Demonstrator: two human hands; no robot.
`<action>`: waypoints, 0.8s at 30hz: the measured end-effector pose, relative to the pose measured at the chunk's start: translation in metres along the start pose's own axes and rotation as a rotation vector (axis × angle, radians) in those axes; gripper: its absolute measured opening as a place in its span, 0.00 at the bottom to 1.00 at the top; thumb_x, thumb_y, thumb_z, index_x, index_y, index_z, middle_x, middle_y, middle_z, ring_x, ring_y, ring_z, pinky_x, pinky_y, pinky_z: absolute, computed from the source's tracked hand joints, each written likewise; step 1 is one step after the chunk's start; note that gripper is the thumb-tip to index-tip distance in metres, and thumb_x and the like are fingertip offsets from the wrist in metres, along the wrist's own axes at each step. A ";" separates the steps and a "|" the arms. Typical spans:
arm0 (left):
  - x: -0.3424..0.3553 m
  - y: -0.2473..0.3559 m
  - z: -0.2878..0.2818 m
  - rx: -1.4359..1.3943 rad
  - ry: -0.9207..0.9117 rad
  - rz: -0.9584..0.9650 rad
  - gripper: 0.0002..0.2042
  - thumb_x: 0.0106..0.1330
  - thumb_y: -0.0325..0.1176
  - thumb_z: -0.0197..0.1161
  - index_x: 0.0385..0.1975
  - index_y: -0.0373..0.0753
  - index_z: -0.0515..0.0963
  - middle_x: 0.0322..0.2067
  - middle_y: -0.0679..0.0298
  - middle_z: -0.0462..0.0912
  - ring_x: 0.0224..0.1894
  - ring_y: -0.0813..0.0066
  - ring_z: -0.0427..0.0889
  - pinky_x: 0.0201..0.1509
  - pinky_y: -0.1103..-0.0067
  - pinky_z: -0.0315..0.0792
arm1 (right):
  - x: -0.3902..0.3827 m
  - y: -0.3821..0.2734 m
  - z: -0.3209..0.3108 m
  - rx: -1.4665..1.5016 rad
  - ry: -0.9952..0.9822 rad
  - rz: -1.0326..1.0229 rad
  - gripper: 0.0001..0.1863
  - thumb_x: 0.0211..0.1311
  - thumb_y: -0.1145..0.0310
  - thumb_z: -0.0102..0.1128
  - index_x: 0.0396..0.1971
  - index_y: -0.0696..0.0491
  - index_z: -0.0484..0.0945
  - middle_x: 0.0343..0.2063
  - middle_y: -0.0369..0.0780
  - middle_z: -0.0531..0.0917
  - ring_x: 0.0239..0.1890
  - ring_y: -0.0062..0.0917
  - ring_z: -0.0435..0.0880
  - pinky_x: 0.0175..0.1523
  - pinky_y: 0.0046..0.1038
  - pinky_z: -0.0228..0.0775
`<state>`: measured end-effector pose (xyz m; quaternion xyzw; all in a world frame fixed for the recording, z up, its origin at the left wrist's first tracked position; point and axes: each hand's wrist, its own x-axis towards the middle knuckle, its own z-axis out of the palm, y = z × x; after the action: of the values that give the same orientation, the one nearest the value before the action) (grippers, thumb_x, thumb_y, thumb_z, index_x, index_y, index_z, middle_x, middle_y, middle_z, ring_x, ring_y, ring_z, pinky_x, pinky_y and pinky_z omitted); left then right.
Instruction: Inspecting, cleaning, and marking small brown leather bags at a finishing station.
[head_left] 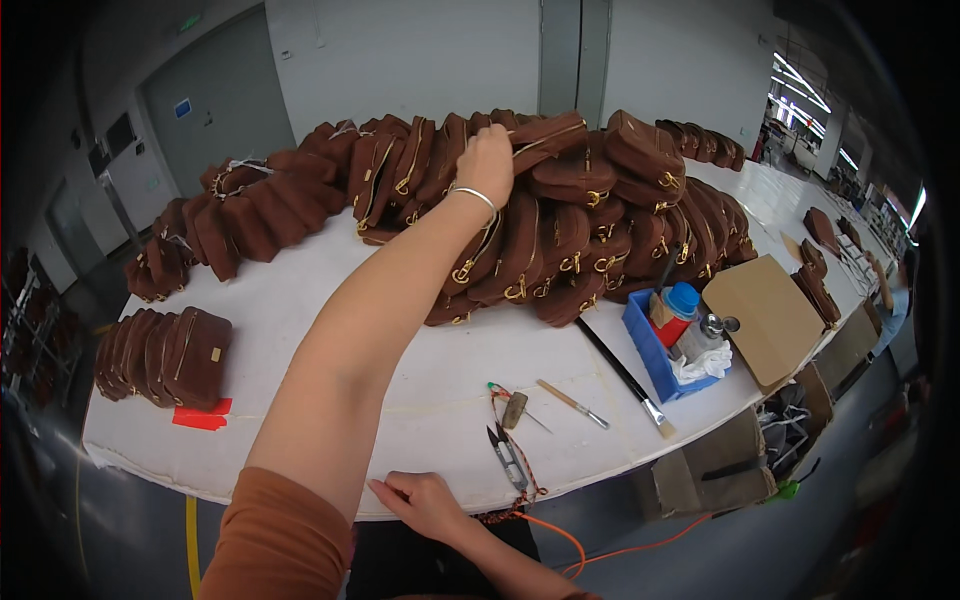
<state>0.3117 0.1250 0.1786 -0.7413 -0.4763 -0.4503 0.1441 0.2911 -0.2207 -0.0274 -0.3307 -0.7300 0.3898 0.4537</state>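
Note:
My left hand (487, 165), with a bangle at the wrist, reaches far across the white table to a big pile of brown zipped bags (520, 250). Its fingers are closed on the end of one brown zipped bag (550, 140) lying at the top of the pile. Gold zips and clasps show on many of the bags. At the near table edge rests my right hand (425, 503), fingers curled, with nothing seen in it. Thread snips (508, 460) lie to its right, beside an awl (515, 410) with a stubby handle.
A thin brush (573, 403) and a long dark-handled brush (625, 375) lie before a blue bin (655, 350) of bottles. A cardboard sheet (765, 315) stands beside it. More bags (165, 355) are stacked at left near red tape (202, 414). Open cartons (715, 465) sit below the right edge.

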 end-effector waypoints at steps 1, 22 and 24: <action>0.001 -0.005 -0.010 0.000 0.019 -0.031 0.08 0.67 0.28 0.56 0.40 0.31 0.71 0.41 0.45 0.79 0.46 0.45 0.79 0.49 0.58 0.74 | -0.001 0.001 0.000 0.026 0.001 0.033 0.21 0.66 0.64 0.62 0.17 0.61 0.71 0.11 0.46 0.66 0.12 0.31 0.64 0.20 0.31 0.57; -0.303 -0.034 -0.331 -0.276 -0.265 0.138 0.14 0.54 0.18 0.65 0.41 0.35 0.77 0.45 0.57 0.81 0.51 0.55 0.79 0.54 0.68 0.76 | 0.017 -0.135 -0.029 -0.382 0.219 -0.454 0.23 0.46 0.73 0.74 0.45 0.55 0.79 0.44 0.43 0.79 0.46 0.39 0.77 0.50 0.35 0.68; -0.325 -0.032 -0.332 -0.320 -0.210 0.098 0.14 0.53 0.17 0.65 0.41 0.35 0.78 0.45 0.57 0.81 0.52 0.56 0.79 0.56 0.68 0.75 | 0.022 -0.133 -0.009 -0.424 0.083 -0.358 0.32 0.48 0.72 0.74 0.56 0.54 0.73 0.45 0.43 0.79 0.47 0.40 0.77 0.53 0.36 0.68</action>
<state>0.0635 -0.2596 0.0941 -0.8200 -0.3744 -0.4329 -0.0044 0.2744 -0.2636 0.0998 -0.2996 -0.8228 0.1280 0.4658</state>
